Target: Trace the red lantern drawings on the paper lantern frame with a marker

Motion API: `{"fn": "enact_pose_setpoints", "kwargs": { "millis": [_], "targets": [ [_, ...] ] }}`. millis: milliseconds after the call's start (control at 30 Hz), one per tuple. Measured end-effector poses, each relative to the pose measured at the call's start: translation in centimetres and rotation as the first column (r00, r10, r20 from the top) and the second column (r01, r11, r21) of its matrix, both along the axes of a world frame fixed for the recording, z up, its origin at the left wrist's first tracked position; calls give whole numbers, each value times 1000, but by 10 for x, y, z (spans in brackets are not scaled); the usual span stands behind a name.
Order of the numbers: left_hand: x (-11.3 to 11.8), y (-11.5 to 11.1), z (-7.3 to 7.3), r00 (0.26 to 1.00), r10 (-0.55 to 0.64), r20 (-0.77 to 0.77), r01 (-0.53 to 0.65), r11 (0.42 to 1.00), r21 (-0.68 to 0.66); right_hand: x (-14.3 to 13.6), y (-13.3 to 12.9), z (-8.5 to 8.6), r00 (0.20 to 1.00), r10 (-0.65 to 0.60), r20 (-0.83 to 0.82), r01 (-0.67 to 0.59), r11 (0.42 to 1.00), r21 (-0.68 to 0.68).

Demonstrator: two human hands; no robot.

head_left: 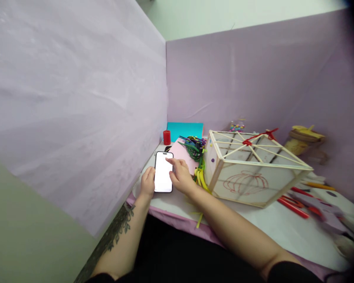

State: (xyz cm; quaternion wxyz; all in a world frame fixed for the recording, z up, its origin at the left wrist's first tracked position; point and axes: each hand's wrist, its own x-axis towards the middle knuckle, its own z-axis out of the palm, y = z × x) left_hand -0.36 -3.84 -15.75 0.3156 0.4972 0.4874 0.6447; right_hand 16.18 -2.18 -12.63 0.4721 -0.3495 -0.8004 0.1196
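Note:
A smartphone (163, 175) with a bright white screen stands near the table's front edge, its long side upright in view. My left hand (148, 181) grips it by the left edge, fingers mostly hidden behind it. Over the upper right of the screen reaches the index finger of my right hand (181, 175), its thumb apart from it near the phone's right edge. Just right of this hand lie yellow paper strips (201, 177), and behind it is a pink sheet (185, 153) with dark green and purple strips (193, 148) on top.
A box-shaped lantern frame (242, 182) with red ties stands on the right. Behind are a red candle-like cylinder (166, 137), turquoise sheets (185, 131) and a bag of coloured beads (236, 126). Red sticks (293, 207) lie farther right. A pale partition (76, 98) rises on the left.

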Motion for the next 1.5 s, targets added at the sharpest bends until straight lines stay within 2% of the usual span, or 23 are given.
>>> {"fn": "enact_pose_setpoints", "kwargs": {
  "millis": [267, 600, 900, 1267, 1367, 1500],
  "targets": [
    [0, -1, 4, 1000, 22, -22, -22, 1000, 15, 5, -3, 4, 996, -15, -87, 17, 1000, 23],
    [1, -1, 3, 999, 44, -10, -44, 999, 12, 8, -1, -2, 979, -145, -144, 144, 989, -18],
    [0, 4, -3, 998, 66, 8, -66, 998, -20, 8, -3, -1, 984, -118, -130, 117, 993, -9],
    [0, 4, -3, 996, 85, 17, -84, 996, -25, 9, -3, -4, 986, -94, -135, 92, 996, -16],
    [0, 4, -3, 996, 83, 19, -82, 996, -30, 10, -5, -2, 992, -43, -118, 42, 999, -5],
    [0, 3, -2, 997, 72, 17, -72, 997, -28, 8, -9, 1, 997, 80, -10, -79, 995, 53]
  ]
}}
